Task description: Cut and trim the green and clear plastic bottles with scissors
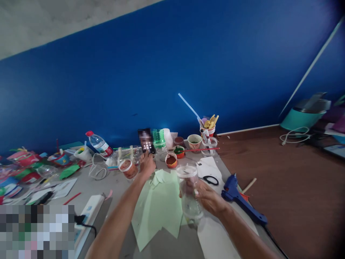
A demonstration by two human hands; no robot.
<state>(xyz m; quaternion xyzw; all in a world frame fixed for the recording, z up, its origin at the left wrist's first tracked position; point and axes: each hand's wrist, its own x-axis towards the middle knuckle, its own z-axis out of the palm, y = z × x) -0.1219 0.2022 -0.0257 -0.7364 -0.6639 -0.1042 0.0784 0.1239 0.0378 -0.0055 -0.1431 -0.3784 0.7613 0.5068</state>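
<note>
My right hand (211, 198) is wrapped round a clear plastic cup (188, 205), held upright over the paper. My left hand (147, 166) reaches forward to a phone (147, 144) propped near the wall. Its fingertips meet the lower part of the lit screen, and nothing is gripped in it. Pale green paper (159, 208), with torn or cut edges, lies between my arms. A cup of reddish stuff (128, 169) stands left of that hand. Small tubs of brown paint (171, 160) and green paint (179, 151) sit beyond the green paper.
At right lie a blue glue gun (239, 199) with a cord, black-handled scissors (211, 180) and white paper (215, 237). A paper cup of tools (207, 129) stands behind. Leftward are a red-capped water bottle (99, 144), a power strip (88, 219) and crowded craft items.
</note>
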